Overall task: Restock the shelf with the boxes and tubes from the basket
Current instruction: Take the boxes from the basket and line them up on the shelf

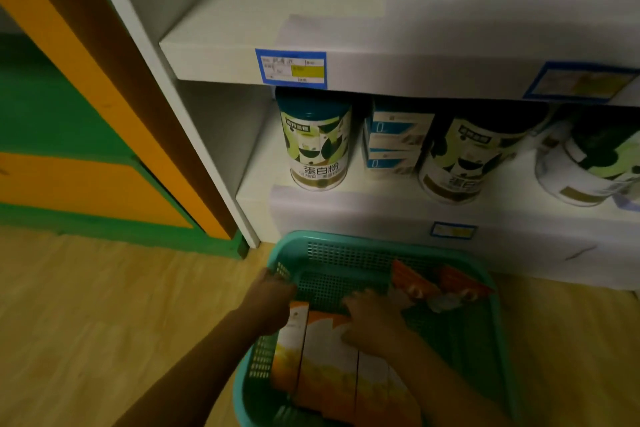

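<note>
Boxes: three tall white-and-orange boxes [332, 367] stand side by side in the near part of the basket. They lean a bit toward the person.
Orange packs: some smaller orange packs [440, 282] lie at the far right of the basket. They are blurry, so I cannot tell if they are tubes or boxes.
Basket: the teal basket [498, 322] sits on the wooden floor [104, 305], just in front of the shelf.
Left hand: the left hand [270, 302] is at the basket's left rim, touching the top of the leftmost box. Its fingers curl down, but I cannot tell if they hold the box or the rim.
Right hand: the right hand [374, 319] rests on top of the boxes. Its fingers are bent over the top edge. It looks like a grip starting, but I cannot be sure.
Shelf: the upper board [311, 28] is bare on this side. The lower board holds green cans [317, 142] and a stack of blue boxes [394, 142].
Step now: I think the person is picking boxes out.
How to do it well: pinch one box on both sides, lift it straight up so the others do not tip, then stand it on a free spot of the shelf.
</note>
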Demonstrator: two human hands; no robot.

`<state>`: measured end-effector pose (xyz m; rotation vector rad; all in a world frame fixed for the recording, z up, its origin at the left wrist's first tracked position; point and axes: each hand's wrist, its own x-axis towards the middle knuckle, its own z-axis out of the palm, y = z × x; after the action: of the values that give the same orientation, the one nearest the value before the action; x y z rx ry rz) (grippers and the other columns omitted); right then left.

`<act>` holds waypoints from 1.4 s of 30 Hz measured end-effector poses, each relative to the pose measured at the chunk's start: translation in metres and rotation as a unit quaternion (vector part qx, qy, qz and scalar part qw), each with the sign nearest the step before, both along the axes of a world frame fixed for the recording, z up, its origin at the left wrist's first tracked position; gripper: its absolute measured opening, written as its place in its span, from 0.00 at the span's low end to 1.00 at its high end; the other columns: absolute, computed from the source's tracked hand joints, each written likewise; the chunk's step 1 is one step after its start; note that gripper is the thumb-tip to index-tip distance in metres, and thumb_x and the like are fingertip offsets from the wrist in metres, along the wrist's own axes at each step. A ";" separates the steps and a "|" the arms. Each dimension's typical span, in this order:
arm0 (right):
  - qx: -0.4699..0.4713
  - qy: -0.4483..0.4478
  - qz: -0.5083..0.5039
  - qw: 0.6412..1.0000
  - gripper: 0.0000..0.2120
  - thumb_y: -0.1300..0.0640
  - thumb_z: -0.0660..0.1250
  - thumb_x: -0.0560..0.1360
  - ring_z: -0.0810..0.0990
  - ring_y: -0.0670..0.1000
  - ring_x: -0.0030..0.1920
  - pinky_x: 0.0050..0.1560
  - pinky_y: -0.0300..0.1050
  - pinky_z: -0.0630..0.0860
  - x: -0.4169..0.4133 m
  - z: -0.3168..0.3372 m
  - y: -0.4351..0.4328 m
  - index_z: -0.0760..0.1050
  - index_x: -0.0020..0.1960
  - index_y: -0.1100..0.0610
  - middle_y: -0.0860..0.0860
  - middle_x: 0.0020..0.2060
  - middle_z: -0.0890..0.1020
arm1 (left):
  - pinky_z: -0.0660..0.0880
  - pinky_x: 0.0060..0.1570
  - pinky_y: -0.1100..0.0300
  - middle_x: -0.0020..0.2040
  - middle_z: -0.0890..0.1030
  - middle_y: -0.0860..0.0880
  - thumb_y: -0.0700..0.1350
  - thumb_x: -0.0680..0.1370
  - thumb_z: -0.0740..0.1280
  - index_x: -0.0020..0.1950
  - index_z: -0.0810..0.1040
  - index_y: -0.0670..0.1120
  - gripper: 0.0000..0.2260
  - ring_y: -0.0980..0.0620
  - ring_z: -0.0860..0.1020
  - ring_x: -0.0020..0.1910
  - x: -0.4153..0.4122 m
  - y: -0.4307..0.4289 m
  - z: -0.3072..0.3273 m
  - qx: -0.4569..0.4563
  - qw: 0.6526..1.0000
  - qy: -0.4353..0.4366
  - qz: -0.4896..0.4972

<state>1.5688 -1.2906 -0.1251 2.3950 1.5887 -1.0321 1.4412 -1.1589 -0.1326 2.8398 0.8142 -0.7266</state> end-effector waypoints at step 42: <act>0.175 0.063 -0.036 0.982 0.14 0.52 0.72 0.69 0.75 0.47 0.53 0.53 0.39 0.73 0.047 0.251 0.005 0.70 0.50 0.46 0.43 0.47 0.76 | 0.70 0.49 0.61 0.43 0.74 0.51 0.44 0.71 0.71 0.49 0.78 0.45 0.08 0.49 0.76 0.51 0.018 0.037 0.255 -0.187 0.970 -0.142 0.058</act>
<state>1.6159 -1.2858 0.1260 2.6738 1.8801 -1.0064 1.4587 -1.1215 0.1226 2.4576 0.7039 -0.3939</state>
